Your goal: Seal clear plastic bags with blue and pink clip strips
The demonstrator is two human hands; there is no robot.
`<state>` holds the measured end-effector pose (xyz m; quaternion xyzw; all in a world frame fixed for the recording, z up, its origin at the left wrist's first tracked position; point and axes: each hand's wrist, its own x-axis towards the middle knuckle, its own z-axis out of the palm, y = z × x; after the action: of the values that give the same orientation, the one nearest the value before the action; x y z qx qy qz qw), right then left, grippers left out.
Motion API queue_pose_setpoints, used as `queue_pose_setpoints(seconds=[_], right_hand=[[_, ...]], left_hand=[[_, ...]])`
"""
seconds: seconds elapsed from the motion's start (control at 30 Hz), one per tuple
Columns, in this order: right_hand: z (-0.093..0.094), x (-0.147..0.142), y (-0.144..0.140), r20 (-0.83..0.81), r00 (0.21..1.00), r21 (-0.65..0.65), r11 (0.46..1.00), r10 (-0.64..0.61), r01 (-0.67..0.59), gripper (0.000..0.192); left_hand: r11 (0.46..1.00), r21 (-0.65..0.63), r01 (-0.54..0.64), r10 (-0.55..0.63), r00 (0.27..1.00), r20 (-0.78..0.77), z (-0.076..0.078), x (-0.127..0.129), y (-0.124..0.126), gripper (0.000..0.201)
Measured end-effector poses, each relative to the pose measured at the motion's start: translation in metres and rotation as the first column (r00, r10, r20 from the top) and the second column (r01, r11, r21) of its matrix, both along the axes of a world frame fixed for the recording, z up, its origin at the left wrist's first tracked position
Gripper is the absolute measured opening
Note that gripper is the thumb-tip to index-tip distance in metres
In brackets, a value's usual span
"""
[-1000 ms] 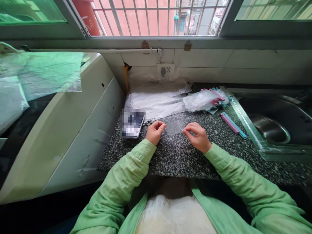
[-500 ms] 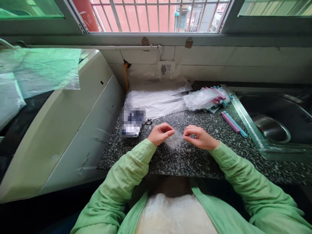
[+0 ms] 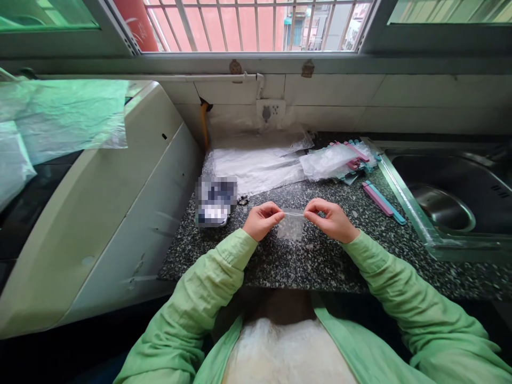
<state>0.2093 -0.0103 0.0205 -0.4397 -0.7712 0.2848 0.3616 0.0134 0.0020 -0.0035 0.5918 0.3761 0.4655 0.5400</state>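
Between my hands hangs a small clear zip bag (image 3: 290, 226), its top edge stretched level. My left hand (image 3: 264, 220) pinches the left top corner between thumb and forefinger. The right top corner is pinched the same way by my right hand (image 3: 328, 218). Through the bag the speckled countertop (image 3: 312, 266) shows; I cannot make out anything inside it. To the right lie a pink strip and a blue strip (image 3: 384, 202), side by side. Behind them is a pile of clear bags (image 3: 330, 162) with several pink and blue strips in it.
A large clear plastic sheet (image 3: 256, 168) lies at the back of the counter. Left of my hands is a blurred-out object (image 3: 216, 201) beside a small dark item (image 3: 243, 200). A metal sink (image 3: 436, 250) bounds the right, a pale slanted appliance (image 3: 132, 202) the left.
My right hand has risen slightly and shifted a little right. The bag's top edge, slanted before, is now pulled straight, and the bag hangs flat and squarer. My left hand has barely moved.
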Motion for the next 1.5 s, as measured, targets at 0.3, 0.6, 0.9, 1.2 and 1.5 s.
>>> queue_pose_setpoints(seconds=[0.3, 0.6, 0.9, 1.2, 1.5], right_hand=[[-0.01, -0.014, -0.004, -0.058, 0.998, -0.093, 0.996, -0.019, 0.014, 0.02], [-0.014, -0.017, -0.005, -0.058, 0.998, -0.042, 0.999, -0.01, 0.008, 0.016], [-0.016, -0.019, -0.005, -0.065, 0.998, 0.023, 0.999, -0.021, 0.022, 0.014], [-0.016, -0.019, -0.004, -0.062, 0.998, 0.008, 1.0, -0.02, 0.02, 0.015], [-0.013, -0.016, -0.003, -0.059, 0.996, 0.032, 0.997, -0.071, 0.072, 0.012]], left_hand=[[0.998, -0.034, 0.044, -0.044, 0.999, 0.001, -0.004, 0.005, -0.001, 0.031], [0.998, 0.064, 0.016, -0.013, 0.999, -0.051, -0.008, 0.006, -0.001, 0.025], [0.993, 0.114, 0.018, -0.008, 0.996, -0.092, -0.008, 0.008, -0.003, 0.024], [0.993, 0.116, 0.012, -0.003, 0.997, -0.078, -0.007, 0.009, -0.002, 0.023], [0.998, 0.052, -0.034, 0.034, 0.999, -0.012, -0.006, 0.006, -0.001, 0.025]])
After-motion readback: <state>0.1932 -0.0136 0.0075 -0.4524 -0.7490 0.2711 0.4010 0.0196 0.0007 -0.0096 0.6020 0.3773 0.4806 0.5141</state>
